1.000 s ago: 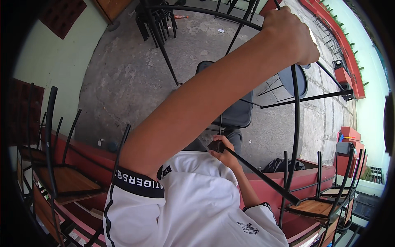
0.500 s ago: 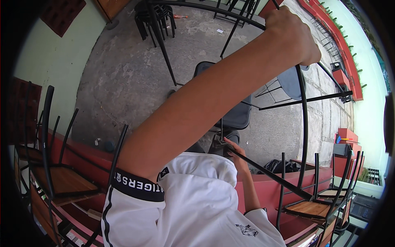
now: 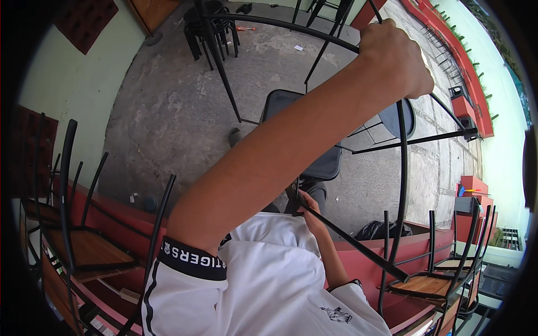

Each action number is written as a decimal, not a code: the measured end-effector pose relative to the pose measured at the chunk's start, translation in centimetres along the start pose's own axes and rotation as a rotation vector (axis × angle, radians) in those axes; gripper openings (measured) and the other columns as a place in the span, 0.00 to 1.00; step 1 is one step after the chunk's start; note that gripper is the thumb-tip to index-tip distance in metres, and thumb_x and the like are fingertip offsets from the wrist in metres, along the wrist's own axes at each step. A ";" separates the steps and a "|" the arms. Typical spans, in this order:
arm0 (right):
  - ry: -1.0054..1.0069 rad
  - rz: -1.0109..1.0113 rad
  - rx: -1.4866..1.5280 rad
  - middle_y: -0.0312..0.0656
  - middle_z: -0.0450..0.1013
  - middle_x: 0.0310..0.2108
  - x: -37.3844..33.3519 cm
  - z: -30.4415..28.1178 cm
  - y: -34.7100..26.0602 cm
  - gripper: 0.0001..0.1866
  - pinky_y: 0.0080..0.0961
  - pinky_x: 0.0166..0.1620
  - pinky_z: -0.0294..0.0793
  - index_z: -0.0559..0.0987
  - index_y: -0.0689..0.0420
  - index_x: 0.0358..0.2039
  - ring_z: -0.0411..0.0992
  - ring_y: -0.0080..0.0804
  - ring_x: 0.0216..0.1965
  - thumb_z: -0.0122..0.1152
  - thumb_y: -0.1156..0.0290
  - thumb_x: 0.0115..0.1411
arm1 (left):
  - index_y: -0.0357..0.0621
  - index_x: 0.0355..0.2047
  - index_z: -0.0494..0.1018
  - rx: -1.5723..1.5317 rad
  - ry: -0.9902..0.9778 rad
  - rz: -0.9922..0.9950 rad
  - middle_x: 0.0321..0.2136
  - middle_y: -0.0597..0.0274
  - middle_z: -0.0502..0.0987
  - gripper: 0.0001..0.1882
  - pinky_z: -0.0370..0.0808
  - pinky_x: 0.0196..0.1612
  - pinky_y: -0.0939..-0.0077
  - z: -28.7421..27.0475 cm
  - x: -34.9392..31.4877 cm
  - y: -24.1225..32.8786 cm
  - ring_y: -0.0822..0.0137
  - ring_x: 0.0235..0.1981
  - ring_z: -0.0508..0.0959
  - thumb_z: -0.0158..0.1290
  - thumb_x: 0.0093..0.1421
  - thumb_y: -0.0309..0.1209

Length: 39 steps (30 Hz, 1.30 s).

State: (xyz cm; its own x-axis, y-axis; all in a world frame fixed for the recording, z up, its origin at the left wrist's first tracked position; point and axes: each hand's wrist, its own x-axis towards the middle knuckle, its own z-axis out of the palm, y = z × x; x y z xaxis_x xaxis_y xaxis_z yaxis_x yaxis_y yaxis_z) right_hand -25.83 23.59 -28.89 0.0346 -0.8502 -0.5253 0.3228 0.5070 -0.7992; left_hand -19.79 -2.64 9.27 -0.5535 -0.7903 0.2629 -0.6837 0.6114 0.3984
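Observation:
A black tubular metal furniture frame [image 3: 401,168] is held up in front of me, its thin legs spread out. My left hand [image 3: 395,59] reaches far across to the upper right and is closed around the frame near a joint of its bars; the fingers are mostly turned away. Low in the middle, my right hand [image 3: 307,203] is closed on a lower bar of the same frame. A dark, cloth-like piece beside its fingers is too dim to make out. Beneath my left forearm is a black rounded seat [image 3: 325,162], partly hidden.
Upturned chairs with wooden seats [image 3: 92,246] stand at left, others [image 3: 417,284] at right, by a red ledge [image 3: 358,255]. Stacked black stools [image 3: 210,31] stand far left. A grey round-topped stool [image 3: 399,119] and a black bag [image 3: 378,228] are at right.
My right hand has shifted a little left along the bar. The frame has tilted slightly, its near right end moving left and down. My left hand keeps its hold.

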 end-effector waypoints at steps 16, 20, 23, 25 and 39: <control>0.141 -0.158 -0.574 0.39 0.72 0.22 2.8 2.2 2.6 0.14 0.26 0.30 0.69 0.71 0.59 0.35 0.69 0.25 0.25 0.65 0.65 0.57 | 0.40 0.38 0.81 -0.038 0.052 0.021 0.39 0.52 0.79 0.21 0.74 0.47 0.63 -0.5 -0.8 0.2 0.60 0.48 0.75 0.47 0.56 0.42; 0.094 -0.385 -0.664 0.48 0.73 0.26 1.8 1.5 2.0 0.12 0.31 0.34 0.71 0.70 0.60 0.40 0.74 0.40 0.28 0.57 0.67 0.62 | 0.44 0.42 0.80 0.000 -0.012 0.000 0.42 0.57 0.79 0.22 0.72 0.46 0.62 -1.1 -0.8 0.1 0.63 0.51 0.72 0.47 0.56 0.43; 0.041 -0.219 -0.779 0.48 0.72 0.34 1.4 1.3 0.2 0.10 0.32 0.43 0.70 0.69 0.61 0.42 0.72 0.42 0.37 0.55 0.70 0.64 | 0.43 0.41 0.80 -0.006 -0.025 0.004 0.40 0.56 0.79 0.22 0.73 0.45 0.63 -0.9 -0.8 -0.4 0.63 0.50 0.72 0.47 0.56 0.44; -0.004 -0.230 -0.789 0.49 0.72 0.34 1.9 0.2 0.5 0.10 0.33 0.43 0.70 0.69 0.60 0.42 0.72 0.45 0.37 0.55 0.70 0.64 | 0.38 0.36 0.80 -0.026 0.039 0.039 0.37 0.50 0.80 0.22 0.75 0.45 0.62 -0.7 -0.9 -0.3 0.59 0.47 0.75 0.46 0.56 0.42; -0.216 -0.191 -1.015 0.51 0.75 0.36 4.8 -2.6 2.8 0.10 0.39 0.43 0.71 0.71 0.58 0.41 0.74 0.51 0.42 0.51 0.65 0.65 | 0.32 0.28 0.80 -0.059 0.037 0.045 0.32 0.46 0.80 0.23 0.75 0.46 0.59 -1.3 -1.5 -0.6 0.54 0.48 0.74 0.45 0.58 0.42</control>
State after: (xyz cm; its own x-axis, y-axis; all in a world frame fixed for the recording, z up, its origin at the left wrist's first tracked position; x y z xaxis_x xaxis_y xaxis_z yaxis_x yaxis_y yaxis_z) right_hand -27.20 21.30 -34.44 0.2666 -0.8852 -0.3814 -0.5985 0.1581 -0.7854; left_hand -17.90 -1.86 9.72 -0.5640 -0.7639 0.3134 -0.6290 0.6434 0.4364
